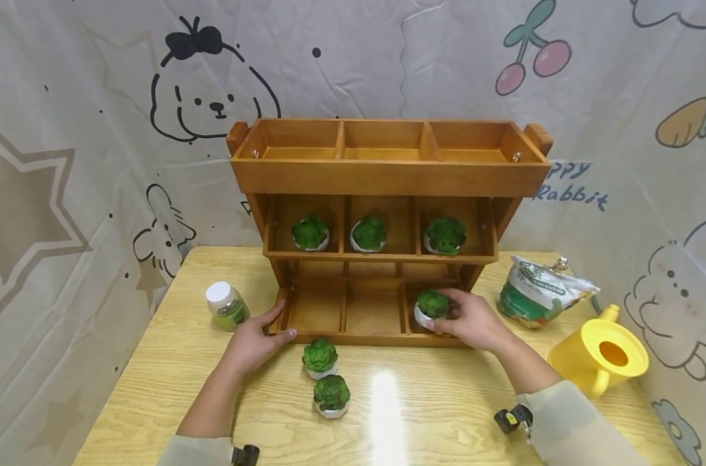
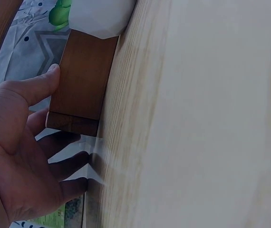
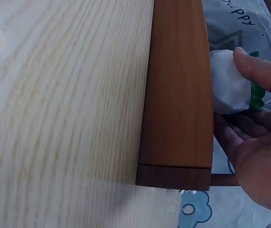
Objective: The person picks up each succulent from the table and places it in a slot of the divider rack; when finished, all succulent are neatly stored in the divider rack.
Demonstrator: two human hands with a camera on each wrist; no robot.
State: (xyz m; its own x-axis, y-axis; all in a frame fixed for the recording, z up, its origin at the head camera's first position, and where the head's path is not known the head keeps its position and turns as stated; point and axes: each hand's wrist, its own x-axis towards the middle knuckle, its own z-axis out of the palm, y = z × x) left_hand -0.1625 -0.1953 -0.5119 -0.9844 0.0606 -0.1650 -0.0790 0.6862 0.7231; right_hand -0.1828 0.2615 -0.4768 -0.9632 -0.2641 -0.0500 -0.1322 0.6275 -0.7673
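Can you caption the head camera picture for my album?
Right hand holds a potted plant at the wooden shelf while the left hand grips the shelf's front corner.

Worn items, both arms. Left sleeve (image 1: 195, 451): long, pale grey-beige, plain cloth; cuff edge nearly straight, ending on the forearm. Right sleeve (image 1: 580, 424): same pale cloth, broad and loose, with soft creases; cuff edge slightly curved. Left device (image 1: 246, 455): small, black, blocky, at the inner side of the cuff; finer detail too small to read. Right device (image 1: 508, 421): likewise black and compact, at the cuff's inner edge; small yellow patch on one face. Left grip (image 1: 255, 344) and right grip (image 1: 475, 321): both bare, fingers uncovered.
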